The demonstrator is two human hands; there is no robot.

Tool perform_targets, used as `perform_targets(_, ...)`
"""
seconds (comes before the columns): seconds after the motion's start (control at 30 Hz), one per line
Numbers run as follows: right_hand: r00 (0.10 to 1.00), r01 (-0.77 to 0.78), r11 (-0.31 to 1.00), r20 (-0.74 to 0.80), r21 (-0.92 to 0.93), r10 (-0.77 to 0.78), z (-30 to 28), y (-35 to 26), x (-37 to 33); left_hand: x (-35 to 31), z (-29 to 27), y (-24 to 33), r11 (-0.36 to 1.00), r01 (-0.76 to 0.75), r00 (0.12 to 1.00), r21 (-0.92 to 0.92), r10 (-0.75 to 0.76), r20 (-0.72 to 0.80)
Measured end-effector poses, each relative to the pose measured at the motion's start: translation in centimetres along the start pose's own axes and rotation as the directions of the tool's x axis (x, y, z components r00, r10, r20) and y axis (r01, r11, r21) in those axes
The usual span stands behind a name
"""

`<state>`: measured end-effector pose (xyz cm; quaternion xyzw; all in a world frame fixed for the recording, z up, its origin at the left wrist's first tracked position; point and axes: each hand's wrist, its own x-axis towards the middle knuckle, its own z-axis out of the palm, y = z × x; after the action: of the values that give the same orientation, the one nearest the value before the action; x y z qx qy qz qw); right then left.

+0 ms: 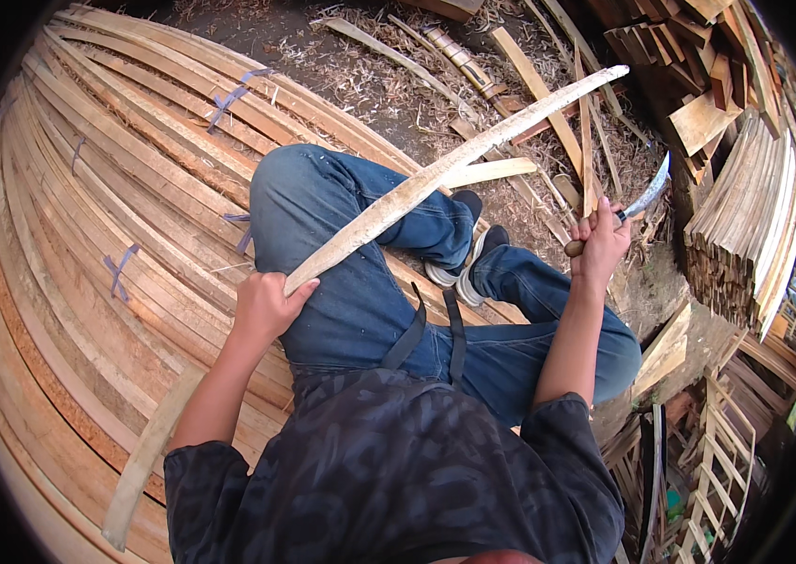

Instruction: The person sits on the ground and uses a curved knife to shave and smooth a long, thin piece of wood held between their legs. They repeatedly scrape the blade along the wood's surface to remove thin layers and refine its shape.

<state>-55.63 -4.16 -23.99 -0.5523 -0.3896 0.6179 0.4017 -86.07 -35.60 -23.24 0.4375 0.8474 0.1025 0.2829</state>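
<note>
Leftmost, bundled pale bamboo slats lie stacked; the left hand grips the near end of a long pale bamboo strip slanting over blue-jeaned knees; the right hand clasps a curved wooden-handled knife.

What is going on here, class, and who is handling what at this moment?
A person sits cross-legged among bundles of split bamboo slats. The left hand grips the near end of a long pale bamboo strip, which slants up and away over the knee. The right hand holds a curved knife, raised off to the side and not touching the strip. Shavings cover the ground ahead.
</note>
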Motion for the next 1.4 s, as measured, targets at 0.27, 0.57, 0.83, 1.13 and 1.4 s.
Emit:
perform_targets(0.27,0.982,-0.108,0.984,0.141,-0.139,0.127,1.7,1.2,-2.9,0.1,0.2,0.2,0.999,-0.013,0.999,0.042,0.014,-0.03)
perform_targets(0.57,0.717,0.233,0.872,0.681,-0.43,0.144,2.7,2.0,-5.9,0.3,0.2,0.8,0.998,-0.026,0.998,0.053,0.028,-0.048)
perform_targets(0.83,0.951,-0.09,0.985,0.281,-0.144,0.128,1.7,-2.4,-5.3,0.3,0.4,0.7,0.993,-0.003,0.998,0.121,0.01,-0.055)
perform_targets(1.13,0.995,-0.093,0.993,-0.019,0.071,0.094,-1.4,-1.6,-2.2,-1.2,-0.2,-2.2,0.97,-0.135,0.989,0.203,0.145,-0.035)
perform_targets(1.4,0.611,-0.251,0.861,0.617,-0.443,0.496,3.5,1.2,-13.1,-1.6,-0.5,-3.8,0.965,-0.069,0.99,0.252,0.099,-0.105)
